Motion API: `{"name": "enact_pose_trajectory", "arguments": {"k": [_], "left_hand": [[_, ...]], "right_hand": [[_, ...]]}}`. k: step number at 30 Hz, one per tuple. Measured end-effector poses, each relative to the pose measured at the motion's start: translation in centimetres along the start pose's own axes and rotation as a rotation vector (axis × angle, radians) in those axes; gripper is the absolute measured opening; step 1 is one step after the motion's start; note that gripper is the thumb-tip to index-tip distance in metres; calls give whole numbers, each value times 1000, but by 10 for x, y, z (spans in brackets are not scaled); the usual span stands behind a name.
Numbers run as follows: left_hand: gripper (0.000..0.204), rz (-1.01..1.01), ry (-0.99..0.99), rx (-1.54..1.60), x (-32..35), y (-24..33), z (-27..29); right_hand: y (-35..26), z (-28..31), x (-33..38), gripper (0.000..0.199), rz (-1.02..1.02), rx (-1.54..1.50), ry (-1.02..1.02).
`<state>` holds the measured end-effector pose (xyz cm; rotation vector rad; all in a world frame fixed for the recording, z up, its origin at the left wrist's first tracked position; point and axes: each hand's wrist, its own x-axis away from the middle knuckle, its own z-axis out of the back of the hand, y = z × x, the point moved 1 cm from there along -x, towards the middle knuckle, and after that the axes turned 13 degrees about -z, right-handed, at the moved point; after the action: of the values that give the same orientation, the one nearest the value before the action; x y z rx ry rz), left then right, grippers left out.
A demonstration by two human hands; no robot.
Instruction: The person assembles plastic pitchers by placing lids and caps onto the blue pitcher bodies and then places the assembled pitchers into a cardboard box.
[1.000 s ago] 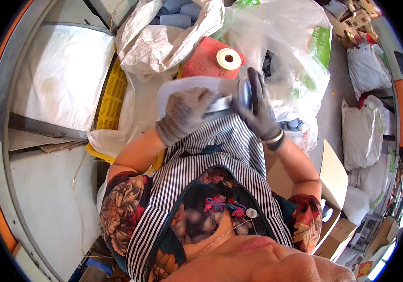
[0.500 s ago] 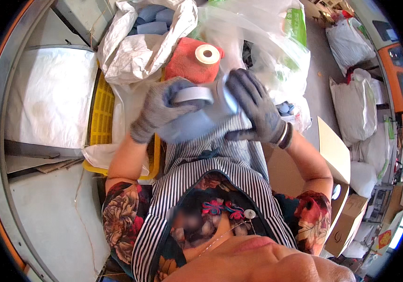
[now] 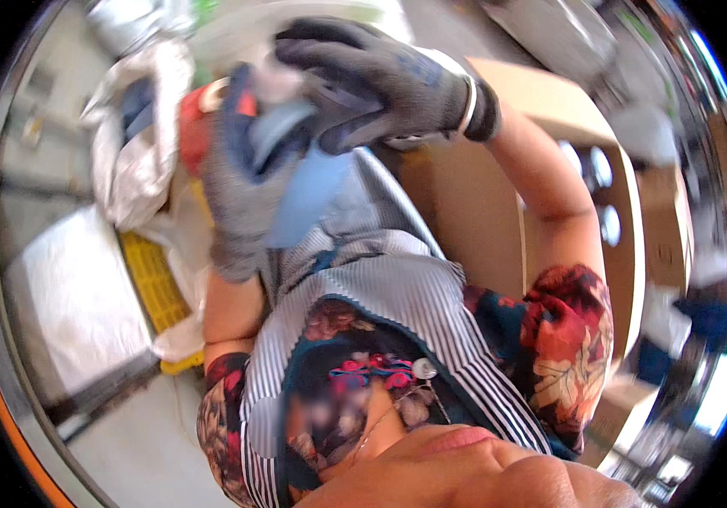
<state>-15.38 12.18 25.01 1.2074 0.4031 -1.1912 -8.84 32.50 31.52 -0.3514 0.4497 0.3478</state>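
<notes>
My left hand (image 3: 249, 173), in a grey knitted glove with a dark coated palm, is closed around a light-blue plastic piece with a curved edge (image 3: 283, 131). The piece's smooth blue body (image 3: 308, 195) shows below that hand, over my lap. My right hand (image 3: 384, 85), gloved the same way, is raised across from the left with its fingers curled at the piece's far end. A pale, blurred part lies between the two hands. Movement smears the fingertips, so the exact contact is hard to see.
An open cardboard box (image 3: 541, 85) stands to my right, with several round pale-blue ends inside. To the left are a white sack (image 3: 139, 161) of blue pieces, a red cloth (image 3: 196, 127) and a yellow crate (image 3: 156, 275). More sacks and cartons line the far right.
The view has turned toward the box on the right. Both hands have moved up and left in the picture, and the piece has been turned and tipped between them.
</notes>
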Motion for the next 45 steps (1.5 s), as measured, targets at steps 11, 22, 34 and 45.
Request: {"name": "enact_pose_trajectory", "arguments": {"k": [11, 22, 34, 45], "left_hand": [[64, -220, -284, 542, -34, 23, -105], [43, 7, -586, 372, 13, -14, -112], [37, 7, -523, 347, 40, -30, -105], [38, 170, -410, 241, 74, -68, -32]], "right_hand": [[-61, 237, 178, 40, -1340, 434, -372], [91, 42, 488, 23, -763, 906, -194], [17, 40, 433, 45, -983, 723, -611], [32, 73, 181, 32, -566, 486, -10]]}}
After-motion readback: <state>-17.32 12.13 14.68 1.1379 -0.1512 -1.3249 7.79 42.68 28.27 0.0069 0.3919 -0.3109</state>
